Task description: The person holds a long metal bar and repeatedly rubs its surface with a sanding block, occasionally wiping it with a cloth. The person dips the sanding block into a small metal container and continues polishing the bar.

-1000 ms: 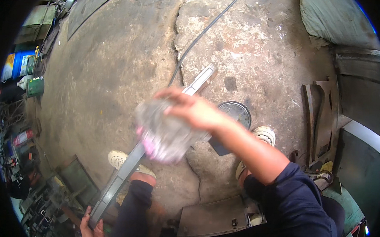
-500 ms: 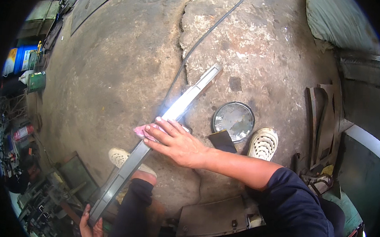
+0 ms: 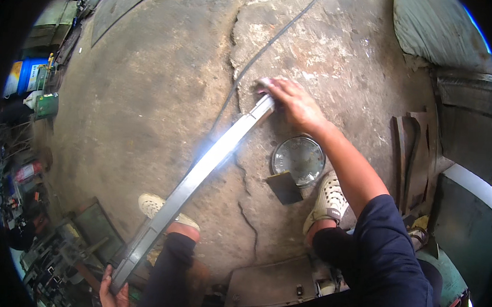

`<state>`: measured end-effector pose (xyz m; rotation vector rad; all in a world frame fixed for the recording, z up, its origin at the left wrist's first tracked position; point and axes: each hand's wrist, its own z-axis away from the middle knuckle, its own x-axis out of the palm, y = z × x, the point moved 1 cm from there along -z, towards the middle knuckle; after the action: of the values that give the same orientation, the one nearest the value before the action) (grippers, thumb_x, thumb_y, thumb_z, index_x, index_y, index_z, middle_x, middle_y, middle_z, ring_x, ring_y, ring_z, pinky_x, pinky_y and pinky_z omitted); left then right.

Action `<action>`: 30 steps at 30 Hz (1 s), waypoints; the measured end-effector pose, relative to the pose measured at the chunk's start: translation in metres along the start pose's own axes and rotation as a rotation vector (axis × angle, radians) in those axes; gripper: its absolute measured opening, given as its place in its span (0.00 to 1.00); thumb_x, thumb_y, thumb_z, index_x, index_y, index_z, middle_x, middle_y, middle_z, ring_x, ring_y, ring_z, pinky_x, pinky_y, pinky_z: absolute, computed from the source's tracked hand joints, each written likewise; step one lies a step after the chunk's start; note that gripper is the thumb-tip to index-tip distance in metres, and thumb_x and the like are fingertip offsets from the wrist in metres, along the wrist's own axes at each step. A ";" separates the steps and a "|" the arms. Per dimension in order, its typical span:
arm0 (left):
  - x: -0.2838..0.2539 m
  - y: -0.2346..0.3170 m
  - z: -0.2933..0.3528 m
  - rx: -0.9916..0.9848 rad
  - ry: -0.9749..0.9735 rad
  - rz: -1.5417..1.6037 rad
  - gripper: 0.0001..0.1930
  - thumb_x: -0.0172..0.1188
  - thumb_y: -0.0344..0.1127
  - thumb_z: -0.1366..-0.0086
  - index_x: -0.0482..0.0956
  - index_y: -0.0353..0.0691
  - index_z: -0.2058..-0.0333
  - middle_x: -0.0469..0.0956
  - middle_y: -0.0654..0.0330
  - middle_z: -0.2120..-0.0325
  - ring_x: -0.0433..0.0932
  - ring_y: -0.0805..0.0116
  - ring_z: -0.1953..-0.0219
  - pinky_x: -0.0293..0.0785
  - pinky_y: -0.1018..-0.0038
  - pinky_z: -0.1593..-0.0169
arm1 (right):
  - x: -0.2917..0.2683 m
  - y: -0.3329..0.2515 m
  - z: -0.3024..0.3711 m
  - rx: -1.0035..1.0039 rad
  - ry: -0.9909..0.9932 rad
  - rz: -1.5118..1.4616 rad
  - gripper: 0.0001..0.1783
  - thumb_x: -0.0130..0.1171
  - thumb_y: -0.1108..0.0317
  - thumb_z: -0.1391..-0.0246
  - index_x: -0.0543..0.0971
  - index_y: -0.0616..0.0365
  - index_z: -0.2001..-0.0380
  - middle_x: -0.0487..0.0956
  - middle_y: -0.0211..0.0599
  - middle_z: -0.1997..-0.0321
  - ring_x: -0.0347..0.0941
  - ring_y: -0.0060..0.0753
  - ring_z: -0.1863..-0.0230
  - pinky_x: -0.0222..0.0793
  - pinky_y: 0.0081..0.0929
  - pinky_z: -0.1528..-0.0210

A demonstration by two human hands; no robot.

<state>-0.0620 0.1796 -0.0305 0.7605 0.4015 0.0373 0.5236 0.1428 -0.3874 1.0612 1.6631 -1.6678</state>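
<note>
Grey metal bar (image 3: pixel 200 176) lay slantwise across cracked concrete floor (image 3: pixel 148 104), running from lower left to upper middle. We gripped near end with left hand (image 3: pixel 113 296), fingers closed round it. Our right hand (image 3: pixel 293 103) pressed flat on far end, fingers spread, something pale under fingertips. Round metal lid (image 3: pixel 298 159) sat just beside bar, near our right shoe (image 3: pixel 327 199).

The cracked concrete floor (image 3: pixel 148 109) left of the long grey metal bar (image 3: pixel 200 170) lies open up to the thin dark cable (image 3: pixel 245 70). Right of the bar, a round glass-faced disc (image 3: pixel 298 159), a dark square metal plate (image 3: pixel 284 187) and a pale shoe (image 3: pixel 327 199) crowd the passage. Upright rusty metal strips (image 3: pixel 407 156) block the right edge.
</note>
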 end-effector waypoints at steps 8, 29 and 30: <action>0.003 0.000 0.004 0.033 0.062 -0.049 0.22 0.56 0.35 0.34 0.74 0.37 0.42 0.80 0.55 0.49 0.85 0.66 0.61 0.87 0.76 0.63 | 0.014 -0.054 0.010 0.531 0.073 -0.151 0.34 0.45 0.82 0.49 0.71 0.51 0.37 0.68 0.51 0.33 0.71 0.57 0.39 0.70 0.43 0.38; -0.002 0.000 0.004 0.061 0.050 -0.058 0.25 0.56 0.36 0.34 0.72 0.39 0.39 0.77 0.59 0.47 0.83 0.68 0.55 0.87 0.75 0.62 | -0.001 0.004 -0.001 0.309 0.127 -0.260 0.25 0.55 0.78 0.45 0.76 0.53 0.43 0.76 0.46 0.43 0.72 0.50 0.41 0.69 0.41 0.38; -0.004 -0.001 0.002 0.064 0.053 -0.061 0.25 0.56 0.36 0.34 0.72 0.39 0.38 0.77 0.59 0.47 0.83 0.68 0.55 0.87 0.75 0.63 | 0.004 0.000 0.002 0.266 0.107 -0.158 0.25 0.54 0.78 0.46 0.77 0.54 0.43 0.76 0.46 0.44 0.72 0.49 0.42 0.69 0.41 0.39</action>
<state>-0.0655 0.1769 -0.0289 0.8113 0.4783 -0.0129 0.5208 0.1412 -0.3911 1.1879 1.6606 -2.0103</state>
